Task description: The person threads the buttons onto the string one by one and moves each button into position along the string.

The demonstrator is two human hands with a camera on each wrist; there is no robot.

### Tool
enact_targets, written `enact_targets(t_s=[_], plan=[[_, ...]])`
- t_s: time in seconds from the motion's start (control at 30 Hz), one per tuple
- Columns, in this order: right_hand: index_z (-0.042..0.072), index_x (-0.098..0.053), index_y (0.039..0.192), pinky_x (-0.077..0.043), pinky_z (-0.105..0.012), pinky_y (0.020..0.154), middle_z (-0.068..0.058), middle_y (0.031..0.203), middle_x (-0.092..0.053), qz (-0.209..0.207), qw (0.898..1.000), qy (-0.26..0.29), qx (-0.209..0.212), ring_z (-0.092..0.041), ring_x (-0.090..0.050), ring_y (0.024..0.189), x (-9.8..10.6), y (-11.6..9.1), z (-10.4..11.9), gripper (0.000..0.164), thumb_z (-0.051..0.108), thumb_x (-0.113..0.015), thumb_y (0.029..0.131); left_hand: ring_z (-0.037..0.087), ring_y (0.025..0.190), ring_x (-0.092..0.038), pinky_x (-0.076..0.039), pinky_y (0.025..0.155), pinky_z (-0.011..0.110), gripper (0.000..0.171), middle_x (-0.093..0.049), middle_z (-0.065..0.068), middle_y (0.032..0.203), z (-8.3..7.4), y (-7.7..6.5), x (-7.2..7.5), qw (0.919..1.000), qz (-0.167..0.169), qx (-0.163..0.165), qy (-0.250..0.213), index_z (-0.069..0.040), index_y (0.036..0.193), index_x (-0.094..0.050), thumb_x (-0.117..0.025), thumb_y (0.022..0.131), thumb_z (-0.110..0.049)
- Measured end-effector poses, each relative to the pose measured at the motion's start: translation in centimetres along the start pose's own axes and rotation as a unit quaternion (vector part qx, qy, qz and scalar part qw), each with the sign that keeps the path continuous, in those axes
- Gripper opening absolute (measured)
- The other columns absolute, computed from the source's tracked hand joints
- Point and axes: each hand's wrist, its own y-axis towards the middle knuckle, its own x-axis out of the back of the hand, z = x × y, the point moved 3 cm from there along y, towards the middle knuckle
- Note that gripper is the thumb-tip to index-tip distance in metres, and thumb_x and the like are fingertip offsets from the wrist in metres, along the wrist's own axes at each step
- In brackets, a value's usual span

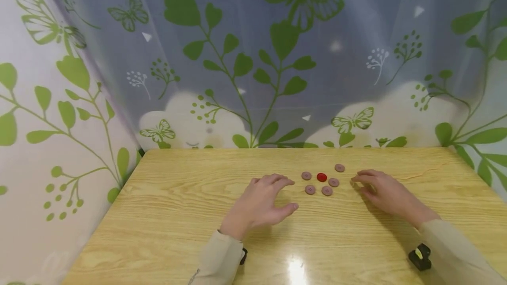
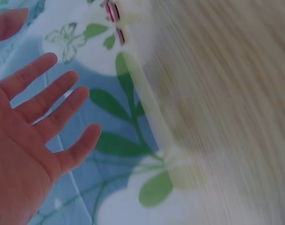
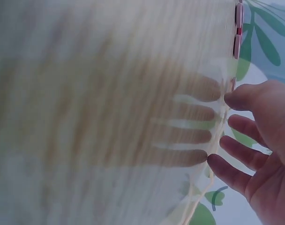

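Several mauve buttons [image 1: 310, 190] and one red button [image 1: 321, 177] lie in a loose cluster on the wooden table [image 1: 190, 214]. My left hand [image 1: 261, 203] hovers left of them, thumb and fingers spread apart, holding nothing. In the left wrist view that hand [image 2: 30, 126] shows its bare palm. Right of the cluster, my right hand [image 1: 382, 190] pinches a thin pale string [image 1: 421, 173] between thumb and forefinger. The string [image 3: 198, 199] runs up past the other fingers to the thumb tip in the right wrist view; the forefinger is hidden there behind the thumb.
A curtain [image 1: 237, 56] printed with green leaves and butterflies hangs along the table's back edge, with more of it at both sides. Black straps with small devices [image 1: 420, 256] sit at the wrists, by the beige sleeves [image 1: 455, 250].
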Motion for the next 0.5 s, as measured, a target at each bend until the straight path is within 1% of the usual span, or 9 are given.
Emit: enact_targets(t_s=[0.13,0.2,0.3,0.5], plan=[[0.005,-0.076,0.113,-0.058,-0.056,0.087,-0.025,0.12,-0.07,0.007,1.0,-0.011,0.007,-0.044,-0.069,0.106,-0.3,0.4,-0.2,0.026,-0.001,-0.074,0.088,0.025,0.135,-0.057,-0.047,0.109,0.058,0.058,-0.058,0.002,0.148,-0.9,1.6,-0.9,0.9998,0.014,-0.011,-0.001,-0.023,0.147,-0.055,-0.057,0.098,-0.056],[0.006,-0.078,0.107,-0.058,-0.055,0.086,-0.025,0.119,-0.071,0.003,1.0,-0.013,0.013,-0.043,-0.07,0.104,-0.3,0.6,-0.4,0.021,0.0,-0.075,0.088,0.025,0.135,-0.058,-0.048,0.108,0.058,0.059,-0.058,0.001,0.149,-1.3,2.4,-1.3,0.9997,0.018,-0.017,0.0,-0.024,0.149,-0.053,-0.058,0.099,-0.055],[0.007,-0.079,0.101,-0.059,-0.055,0.084,-0.026,0.118,-0.071,-0.004,1.0,-0.012,0.015,-0.042,-0.071,0.101,-0.3,0.8,-0.5,0.015,0.001,-0.076,0.087,0.023,0.134,-0.059,-0.049,0.108,0.055,0.058,-0.057,0.0,0.15,-1.7,3.6,-1.9,0.9994,0.023,-0.026,0.003,-0.024,0.149,-0.052,-0.059,0.1,-0.053],[0.009,-0.078,0.095,-0.059,-0.055,0.083,-0.022,0.114,-0.073,-0.004,1.0,-0.013,0.013,-0.04,-0.072,0.097,-0.3,0.9,-0.7,0.011,0.003,-0.077,0.087,0.02,0.129,-0.062,-0.052,0.105,0.048,0.047,-0.059,-0.003,0.146,-2.3,5.5,-3.0,0.9983,0.046,-0.035,0.005,-0.023,0.141,-0.06,-0.061,0.101,-0.047]])
